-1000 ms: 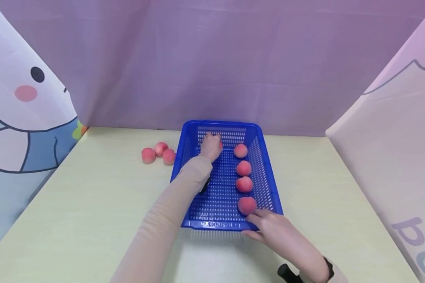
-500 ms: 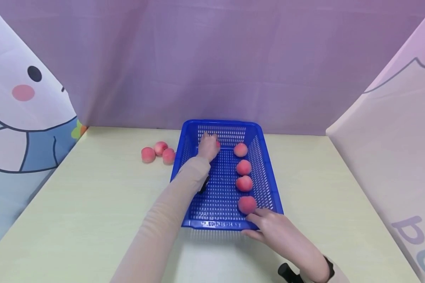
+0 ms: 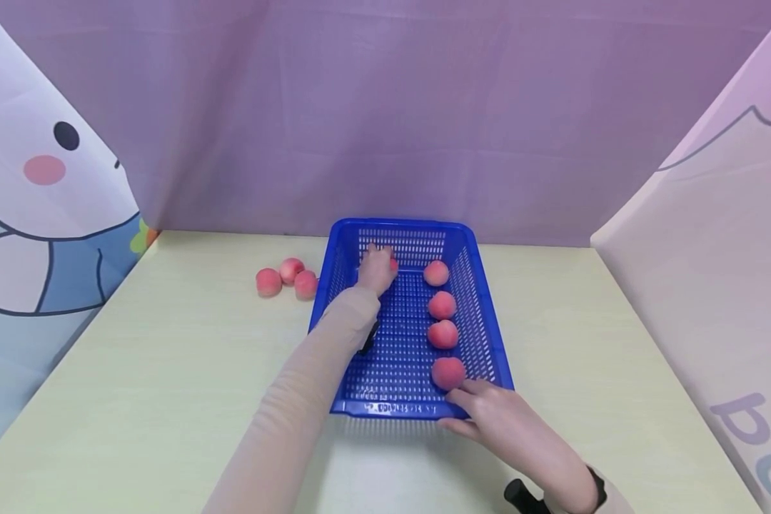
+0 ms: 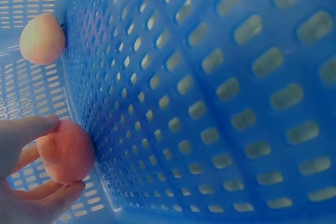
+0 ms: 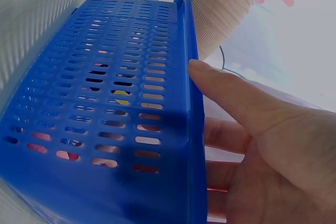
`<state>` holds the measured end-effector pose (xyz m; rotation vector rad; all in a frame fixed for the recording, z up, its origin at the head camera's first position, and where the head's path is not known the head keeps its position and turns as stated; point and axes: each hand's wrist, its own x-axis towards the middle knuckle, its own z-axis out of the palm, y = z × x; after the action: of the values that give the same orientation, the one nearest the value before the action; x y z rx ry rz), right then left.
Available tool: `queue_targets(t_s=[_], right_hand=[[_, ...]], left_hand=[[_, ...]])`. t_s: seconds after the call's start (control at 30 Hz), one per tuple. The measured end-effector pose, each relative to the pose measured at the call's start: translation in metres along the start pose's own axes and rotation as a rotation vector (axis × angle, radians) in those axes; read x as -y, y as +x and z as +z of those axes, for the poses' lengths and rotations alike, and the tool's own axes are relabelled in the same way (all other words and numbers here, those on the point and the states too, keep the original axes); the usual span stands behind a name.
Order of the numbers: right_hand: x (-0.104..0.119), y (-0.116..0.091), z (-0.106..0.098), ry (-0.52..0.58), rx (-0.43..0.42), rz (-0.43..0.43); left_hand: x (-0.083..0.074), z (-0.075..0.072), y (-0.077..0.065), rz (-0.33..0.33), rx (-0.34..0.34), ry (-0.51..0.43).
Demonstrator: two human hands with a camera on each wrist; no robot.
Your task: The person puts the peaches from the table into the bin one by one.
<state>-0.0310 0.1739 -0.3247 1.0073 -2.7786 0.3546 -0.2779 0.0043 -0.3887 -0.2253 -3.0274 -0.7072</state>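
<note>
My left hand (image 3: pixel 375 271) reaches into the far left corner of a blue plastic basket (image 3: pixel 401 343). Its thumb and fingers are curled round a pink peach (image 4: pixel 66 153), held low by the perforated wall in the left wrist view. Along the basket's right side, several more peaches (image 3: pixel 442 305) lie in a row. My right hand (image 3: pixel 497 414) grips the near right corner, thumb outside the rim (image 5: pixel 193 98) and fingers over the inner side. The nearest peach (image 3: pixel 448 373) of that row sits right by these fingers.
Outside the basket, to its left, a small group of peaches (image 3: pixel 291 270) lies on the pale yellow tabletop (image 3: pixel 186 371). A purple cloth backdrop (image 3: pixel 385 128) rises close behind the basket, and printed panels stand at both sides.
My left hand has shifted slightly left with its peach, towards the basket's left wall. The right hand and the other peaches stay where they were.
</note>
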Motion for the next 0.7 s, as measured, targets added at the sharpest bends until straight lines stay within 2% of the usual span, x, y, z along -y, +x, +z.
queue_targets(t_s=[0.7], right_hand=[[-0.0003, -0.0006, -0.0005, -0.001, -0.002, -0.003]], left_hand=[[-0.001, -0.0026, -0.0007, -0.026, 0.036, 0.002]])
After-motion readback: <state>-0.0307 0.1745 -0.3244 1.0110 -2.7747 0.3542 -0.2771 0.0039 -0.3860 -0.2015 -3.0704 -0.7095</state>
